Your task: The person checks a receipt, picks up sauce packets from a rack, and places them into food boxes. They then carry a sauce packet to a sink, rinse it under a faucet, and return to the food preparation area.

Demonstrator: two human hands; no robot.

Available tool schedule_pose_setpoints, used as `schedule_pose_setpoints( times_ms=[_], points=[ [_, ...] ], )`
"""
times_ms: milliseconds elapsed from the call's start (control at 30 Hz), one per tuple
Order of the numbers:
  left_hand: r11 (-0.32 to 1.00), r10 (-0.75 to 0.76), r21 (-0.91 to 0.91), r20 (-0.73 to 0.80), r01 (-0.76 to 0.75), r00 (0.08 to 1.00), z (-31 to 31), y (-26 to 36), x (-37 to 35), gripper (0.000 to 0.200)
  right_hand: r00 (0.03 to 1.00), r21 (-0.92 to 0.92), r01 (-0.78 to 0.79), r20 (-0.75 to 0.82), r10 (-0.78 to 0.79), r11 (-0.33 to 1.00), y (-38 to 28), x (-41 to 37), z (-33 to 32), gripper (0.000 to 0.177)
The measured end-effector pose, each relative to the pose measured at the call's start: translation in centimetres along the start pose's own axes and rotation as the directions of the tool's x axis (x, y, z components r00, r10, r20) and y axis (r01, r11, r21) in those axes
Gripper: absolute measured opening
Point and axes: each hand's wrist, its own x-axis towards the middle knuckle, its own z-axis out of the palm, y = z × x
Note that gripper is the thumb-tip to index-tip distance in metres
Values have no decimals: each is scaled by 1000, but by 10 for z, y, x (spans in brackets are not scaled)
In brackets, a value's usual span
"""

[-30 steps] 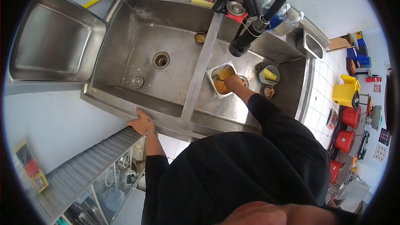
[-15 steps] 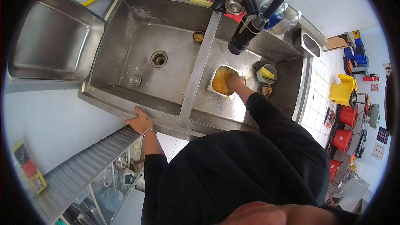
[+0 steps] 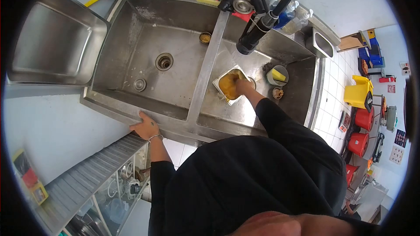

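Note:
My right hand (image 3: 245, 87) is down in a square metal pan (image 3: 216, 84) on the floor of the right sink basin. Cloudy orange-yellow liquid (image 3: 227, 88) fills part of the pan and hides the fingertips, so anything they hold is out of sight. Just right of the pan stand a round container (image 3: 270, 78) with a yellow sponge (image 3: 278, 75) in it and a small cup (image 3: 278, 93) with brownish contents. Fingers spread, my left hand (image 3: 146, 127) leans on the front rim of the sink (image 3: 174, 124), holding nothing.
Above the right basin hangs a black spray faucet (image 3: 250, 43). The left basin (image 3: 179, 78) has a drain (image 3: 164, 62), a loose strainer (image 3: 140, 85) and a small cup (image 3: 205, 38). Pump bottles (image 3: 286, 17) line the back ledge. A ridged metal rack (image 3: 94, 161) adjoins my left side.
The metal pan has turned and sits more askew in the basin, with my right hand still in it. The left hand stays on the rim. The view has shifted slightly.

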Motion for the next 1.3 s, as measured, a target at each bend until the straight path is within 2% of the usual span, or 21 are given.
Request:
schedule_pose_setpoints(
  times_ms=[100, 167, 267, 300, 333, 367, 400, 433, 533, 567, 667, 700, 800, 833, 933, 1033, 1133, 1233, 1300],
  points=[
    [1000, 1, 22, 4, -1, 1000, -4, 8, 0, 72, 927, 89, 225, 286, -241, 970, 18, 36, 21, 23],
    [999, -14, 37, 9, 13, 1000, -5, 9, -2, 73, 968, 167, -150, 226, 110, 975, -10, 11, -38, 29],
    [999, -21, 26, 8, 21, 1000, -4, 9, 1, 74, 980, 13, 170, 105, -171, 985, 15, 21, 30, 27],
    [1000, -16, 20, 3, 16, 1000, -4, 8, 1, 74, 957, 44, 140, 252, -146, 989, 1, 22, 11, 23],
    [1000, -13, 16, 1, 13, 1000, -4, 6, 0, 75, 942, 333, -49, 329, -67, 942, -10, 22, -9, 22],
    [1000, -17, 15, 2, 17, 1000, -3, 5, -1, 75, 906, 568, -251, 422, -15, 784, -20, 23, -30, 22],
    [1000, -22, 14, 1, 22, 1000, -2, 5, 0, 76, 809, 676, -488, 587, -4, 551, -11, 42, -24, 24],
    [1000, -26, 12, -1, 26, 1000, -2, 5, 0, 76, 683, 654, -704, 731, 8, 277, -8, 56, -26, 28],
    [999, -33, 8, 3, 33, 999, -5, 8, -1, 75, 648, 674, -735, 729, 221, -71, -2, 54, -51, 29],
    [999, -32, 6, 10, 32, 999, -6, 10, -1, 75, 674, 702, -710, 699, 238, -54, 2, 57, -35, 25],
    [1000, -31, 6, 26, 31, 999, -7, 11, -3, 74, 731, 714, -635, 679, -67, 295, -21, 50, -32, 24],
    [999, -29, 14, 16, 29, 999, -4, 9, -1, 73, 803, 775, -579, 595, 13, 252, -27, 49, -33, 24],
    [999, -30, 20, -2, 30, 1000, -5, 8, -1, 73, 762, 763, -637, 602, 239, 108, -19, 50, -57, 25],
    [999, -28, 20, -4, 29, 1000, -5, 9, -2, 73, 755, 775, -631, 602, 258, 37, -31, 47, -67, 27],
    [1000, -27, -4, 7, 27, 1000, -5, 9, -1, 73, 746, 741, -666, 664, 56, 90, -30, 47, -75, 27],
    [1000, -23, -9, -7, 23, 1000, -4, 7, -1, 73, 704, 772, -597, 634, 320, -219, -32, 56, -65, 26],
    [1000, -7, -13, -5, 7, 1000, -2, 2, 2, 73, 831, 832, -551, 539, 136, 71, -36, 46, -80, 23],
    [1000, -8, -10, -1, 8, 1000, -4, 6, -1, 73, 956, 776, -294, 238, 171, 559, -31, 49, -46, 19],
    [1000, -30, -5, 14, 30, 999, -7, 12, -3, 73, 959, 641, -154, 282, -43, 752, -36, 40, -43, 16]
  ],
)
